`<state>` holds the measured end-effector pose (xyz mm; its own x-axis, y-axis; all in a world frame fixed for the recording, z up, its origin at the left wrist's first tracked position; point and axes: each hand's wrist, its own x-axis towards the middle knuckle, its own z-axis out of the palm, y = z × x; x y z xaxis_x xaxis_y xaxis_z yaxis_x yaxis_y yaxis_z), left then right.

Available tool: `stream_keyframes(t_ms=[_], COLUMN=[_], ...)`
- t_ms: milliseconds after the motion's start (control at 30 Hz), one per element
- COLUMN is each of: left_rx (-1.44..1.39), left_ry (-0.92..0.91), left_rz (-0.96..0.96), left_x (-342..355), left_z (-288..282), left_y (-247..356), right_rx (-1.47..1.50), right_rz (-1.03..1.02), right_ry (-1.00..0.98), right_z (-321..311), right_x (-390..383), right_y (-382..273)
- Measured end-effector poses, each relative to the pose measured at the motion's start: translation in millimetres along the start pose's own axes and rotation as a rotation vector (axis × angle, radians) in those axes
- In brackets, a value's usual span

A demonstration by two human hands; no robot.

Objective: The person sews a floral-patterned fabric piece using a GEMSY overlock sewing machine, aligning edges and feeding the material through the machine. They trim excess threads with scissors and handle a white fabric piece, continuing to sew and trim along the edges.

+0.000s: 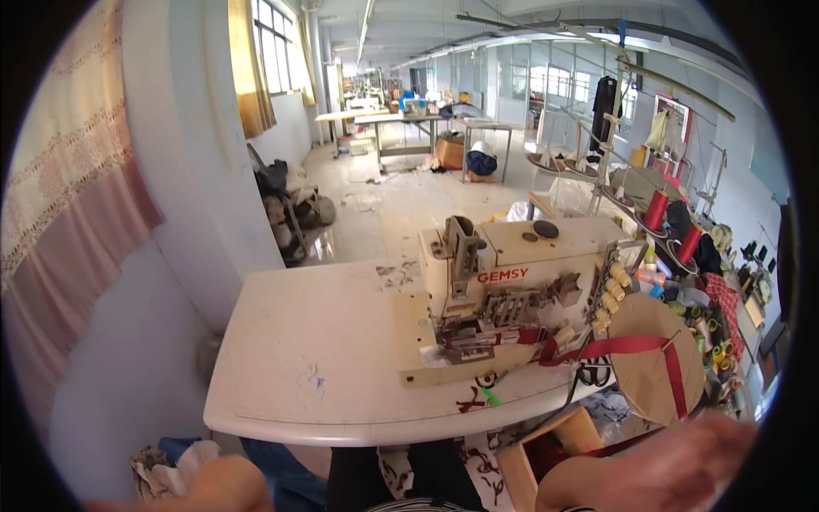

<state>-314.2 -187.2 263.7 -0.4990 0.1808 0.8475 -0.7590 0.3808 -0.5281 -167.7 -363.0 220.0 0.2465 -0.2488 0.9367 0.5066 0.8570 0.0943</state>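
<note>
My left hand (205,486) is low at the left edge beside rumpled cloth (171,465), its fingers hidden. My right hand (691,461) is blurred at the lower right, near a cardboard disc (640,384) and above an open wooden box (520,469); what it holds, if anything, is unclear. A cream industrial sewing machine (512,252) stands on a white table (299,341). Red tape (610,346) runs from its needle area over the disc. A small green tool (490,397) and dark red scraps (469,401) lie at its front.
A wall with curtains (64,154) is at my left. Piled sacks (299,209) stand by a pillar. Thread cones (712,341) and a spool stand (657,213) crowd the right. Worktables (401,119) stand farther back, and fabric scraps (401,478) litter the floor below.
</note>
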Motion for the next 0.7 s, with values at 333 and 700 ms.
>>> stream_keyframes(t_ms=[333,700], left_rx=[-0.377,-0.388], left_ry=[0.012,0.013], left_rz=[-0.806,-0.841], left_x=[-44,-86], left_z=[8,30], left_y=[-17,-49], right_rx=[0.691,0.245], right_rz=[0.071,0.245], right_ry=[0.227,0.285], right_z=[117,18], right_x=[-45,-31], right_y=[15,9])
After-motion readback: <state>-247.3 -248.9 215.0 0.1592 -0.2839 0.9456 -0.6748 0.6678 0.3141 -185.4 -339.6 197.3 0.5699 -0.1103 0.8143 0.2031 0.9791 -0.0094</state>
